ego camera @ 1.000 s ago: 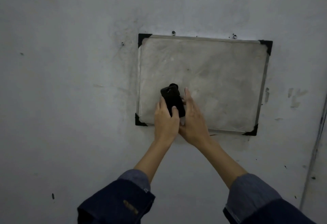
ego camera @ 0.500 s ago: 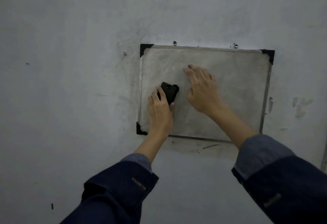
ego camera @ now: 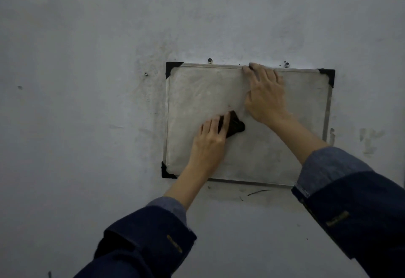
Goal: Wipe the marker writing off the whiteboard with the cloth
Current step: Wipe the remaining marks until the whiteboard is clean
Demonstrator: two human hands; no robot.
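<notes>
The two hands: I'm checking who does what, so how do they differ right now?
The left hand presses the black cloth mid-board; the right hand holds nothing. The right hand's fingertips hook the whiteboard's top edge; the left sits lower. Both touch the whiteboard.

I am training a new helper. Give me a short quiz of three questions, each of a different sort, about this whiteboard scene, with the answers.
1. True or false: the left hand presses the dark cloth against the whiteboard.
2. Where do the fingers of the right hand lie? A) on the top edge of the board B) on the lower left black corner C) on the wall below the board
3. Fill in: above the board's top edge, ___ metal screws stand out of the wall.

Key: 1 true; 2 A; 3 two.
</notes>
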